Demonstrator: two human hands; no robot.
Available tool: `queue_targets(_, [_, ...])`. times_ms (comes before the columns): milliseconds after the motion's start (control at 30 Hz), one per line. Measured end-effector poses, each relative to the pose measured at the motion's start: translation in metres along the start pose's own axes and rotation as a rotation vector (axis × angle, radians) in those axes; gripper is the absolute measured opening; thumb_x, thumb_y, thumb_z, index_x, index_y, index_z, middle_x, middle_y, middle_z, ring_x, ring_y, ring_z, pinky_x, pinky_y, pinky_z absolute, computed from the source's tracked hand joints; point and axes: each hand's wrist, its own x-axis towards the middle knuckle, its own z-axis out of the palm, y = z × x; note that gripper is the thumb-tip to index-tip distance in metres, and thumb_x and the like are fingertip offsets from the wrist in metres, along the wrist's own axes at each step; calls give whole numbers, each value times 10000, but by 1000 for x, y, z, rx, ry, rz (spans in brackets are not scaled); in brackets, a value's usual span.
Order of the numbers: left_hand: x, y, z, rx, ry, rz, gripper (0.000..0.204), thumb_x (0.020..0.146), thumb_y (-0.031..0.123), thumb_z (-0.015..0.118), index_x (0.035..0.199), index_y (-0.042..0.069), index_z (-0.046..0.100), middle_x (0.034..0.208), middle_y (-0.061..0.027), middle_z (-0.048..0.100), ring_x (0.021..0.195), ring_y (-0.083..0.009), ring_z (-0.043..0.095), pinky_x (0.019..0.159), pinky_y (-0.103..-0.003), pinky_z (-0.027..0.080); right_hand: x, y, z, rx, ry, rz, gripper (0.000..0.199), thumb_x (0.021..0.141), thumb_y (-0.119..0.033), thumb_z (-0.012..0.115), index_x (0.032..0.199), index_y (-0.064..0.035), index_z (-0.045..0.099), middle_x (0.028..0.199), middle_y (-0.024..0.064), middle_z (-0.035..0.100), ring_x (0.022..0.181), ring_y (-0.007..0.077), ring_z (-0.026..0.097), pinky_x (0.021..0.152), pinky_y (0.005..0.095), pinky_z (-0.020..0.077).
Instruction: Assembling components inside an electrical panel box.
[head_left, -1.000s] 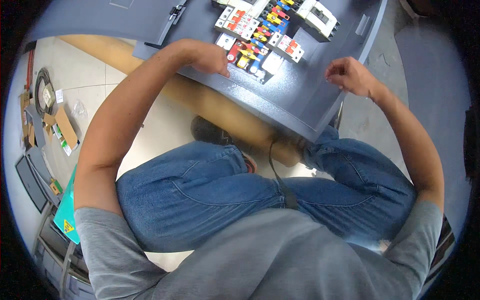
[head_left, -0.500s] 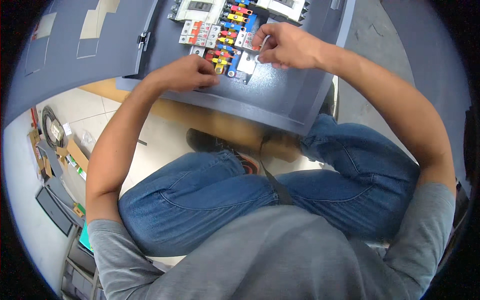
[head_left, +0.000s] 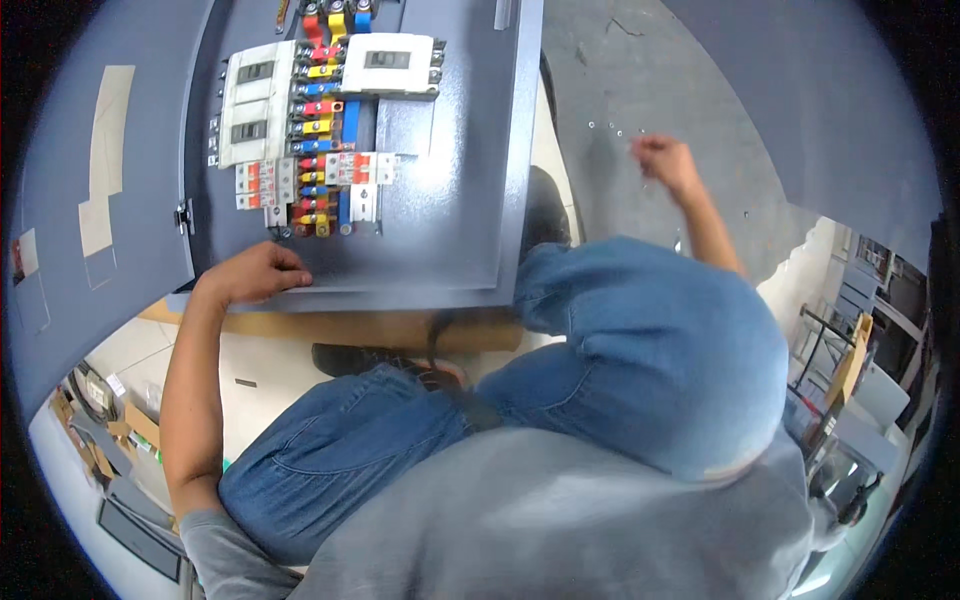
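Panel: a large grey electrical enclosure (head_left: 450,200) lay flat before the seated person, its door (head_left: 90,200) swung open to the left.
Floor: grey concrete (head_left: 640,80) stretched to the right of the panel, with a few small pale specks, perhaps screws (head_left: 605,127), too small to tell.
Breakers: white breaker units (head_left: 400,65) and smaller ones (head_left: 262,185) sat mounted on the backplate, joined by red, yellow and blue connectors (head_left: 320,130).
Left hand: the left hand (head_left: 250,275) rested on the panel's lower edge just below the breakers, fingers curled and holding nothing visible.
Right hand: the right hand (head_left: 665,160) hovered over the floor near the specks, loosely closed; whether it held anything could not be told.
Progress: the breakers looked fitted and wired; the door was not yet closed.
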Motion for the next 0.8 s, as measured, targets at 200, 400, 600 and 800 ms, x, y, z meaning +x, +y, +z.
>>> queue_targets(200, [2,3,3,-6,-1,-6,262,912,273,651,1014,39,711,800,-84,693,751,-125,585,718,-297,491,27,72,63,-102,256,-96,252,823,-215,710,1030,-74,727,815,120,696,699,211,660,655,345,524])
queue_targets(400, [-2,-9,9,-21,51,-3,255,885,262,663,1007,45,717,789,-75,689,732,-127,588,700,-303,491,57,46,93,-131,357,-316,301,823,-240,706,1071,-71,712,966,196,688,830,335,676,786,390,522])
queue_targets(600, [17,-43,7,34,95,152,235,843,234,669,959,37,722,750,-72,683,665,-131,593,615,-323,486,46,30,88,-174,327,-373,264,867,-247,654,1106,-154,713,1002,140,666,927,345,631,823,407,505])
queue_targets(800, [16,-42,13,21,178,145,259,788,236,702,961,44,728,777,-71,704,668,-169,625,634,-342,497,58,31,78,-565,262,-585,251,857,-207,650,1056,-67,713,950,153,681,888,328,656,804,405,513])
